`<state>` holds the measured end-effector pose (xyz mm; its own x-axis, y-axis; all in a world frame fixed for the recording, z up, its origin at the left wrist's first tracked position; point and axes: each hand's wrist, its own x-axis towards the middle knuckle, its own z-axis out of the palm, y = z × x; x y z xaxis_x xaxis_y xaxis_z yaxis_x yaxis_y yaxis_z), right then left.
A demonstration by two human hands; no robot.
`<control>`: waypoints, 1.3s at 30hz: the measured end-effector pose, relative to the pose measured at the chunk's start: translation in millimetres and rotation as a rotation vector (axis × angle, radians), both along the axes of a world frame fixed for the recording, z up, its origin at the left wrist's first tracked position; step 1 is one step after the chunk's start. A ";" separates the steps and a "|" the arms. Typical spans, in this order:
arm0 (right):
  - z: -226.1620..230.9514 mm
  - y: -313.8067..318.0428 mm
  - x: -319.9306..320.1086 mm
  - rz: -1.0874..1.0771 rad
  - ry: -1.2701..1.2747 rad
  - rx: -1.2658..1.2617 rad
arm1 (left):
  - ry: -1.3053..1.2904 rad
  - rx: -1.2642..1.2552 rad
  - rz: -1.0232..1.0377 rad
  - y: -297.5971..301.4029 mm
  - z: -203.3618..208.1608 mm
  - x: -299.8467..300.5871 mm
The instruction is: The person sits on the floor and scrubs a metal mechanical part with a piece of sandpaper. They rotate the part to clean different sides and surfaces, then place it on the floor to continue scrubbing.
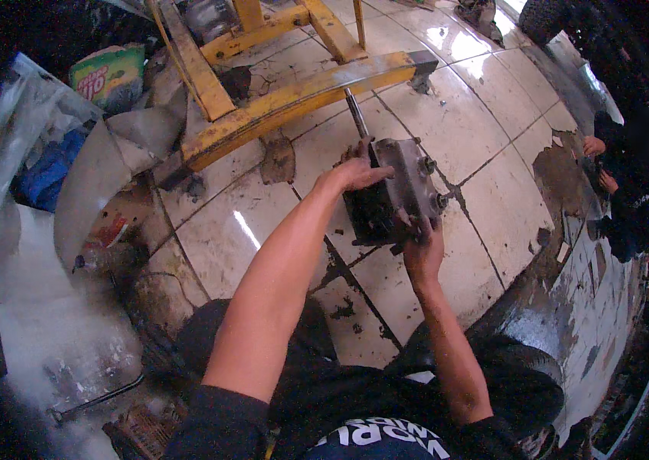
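Note:
Between my hands is a blocky, greasy metal housing (409, 178), its near-left side black and its upper face grey. Two round studs stick out of its right side, and a shiny metal shaft (356, 113) extends from its far end toward the yellow frame. My left hand (360, 170) grips the far-left edge, with the fingers reaching over the top. At the near-right corner my right hand (423, 247) is closed around the edge, its fingertips dark with grease. Whether the housing rests on the tiles or is lifted cannot be seen.
A yellow steel frame (294, 107) stands ahead on cracked floor tiles (485, 100). At left lie a green package (110, 73), blue cloth (50, 170), a clear plastic bottle (106, 257) and a long metal rod (98, 400). Another person's hands (599, 161) show at right.

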<state>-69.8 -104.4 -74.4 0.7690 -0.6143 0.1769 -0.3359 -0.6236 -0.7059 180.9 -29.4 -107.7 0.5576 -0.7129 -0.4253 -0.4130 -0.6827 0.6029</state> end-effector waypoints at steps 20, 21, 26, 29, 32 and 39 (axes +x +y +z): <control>2.8 4.2 -18.2 0.026 0.117 -0.119 | 0.103 -0.062 0.112 16.9 31.7 -8.4; 6.6 3.4 -13.4 0.049 0.126 -0.125 | 0.095 -0.062 0.101 19.6 28.6 -1.6; 5.4 -3.3 -11.4 0.024 0.160 -0.108 | 0.122 -0.129 0.039 14.5 44.7 -4.3; 18.7 3.6 -12.7 0.024 0.220 -0.081 | -0.003 -0.137 0.073 17.0 35.4 0.6; 19.2 4.1 -0.3 0.034 0.193 -0.126 | 0.127 -0.217 -0.014 19.5 23.2 21.5; 25.7 4.5 -8.5 0.036 0.140 -0.135 | 0.119 -0.196 -0.054 18.2 34.8 18.8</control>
<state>-78.3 -99.8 -48.7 0.8127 -0.5641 0.1462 -0.4006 -0.7230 -0.5628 199.7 -11.3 -72.9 0.4709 -0.8158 -0.3357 -0.3639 -0.5263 0.7685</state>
